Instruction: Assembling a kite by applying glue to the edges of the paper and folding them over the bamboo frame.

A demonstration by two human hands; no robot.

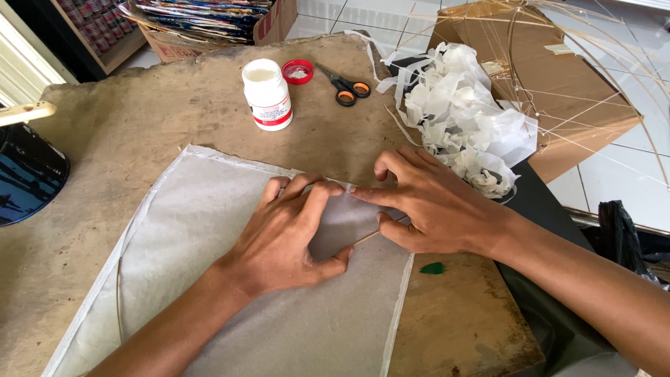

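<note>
Your left hand (pixel 289 234) and right hand (pixel 429 202) press flat, fingers spread, on the white kite paper (pixel 209 230) at frame centre. Neither grips anything. A thin bamboo stick (pixel 366 237) lies between them.

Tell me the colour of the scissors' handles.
Black with orange inside the loops on the scissors; head view.

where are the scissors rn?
In the head view, the scissors lie flat at the far edge of the brown work surface, just right of the red cap and white bottle, left of the crumpled white paper.
</note>
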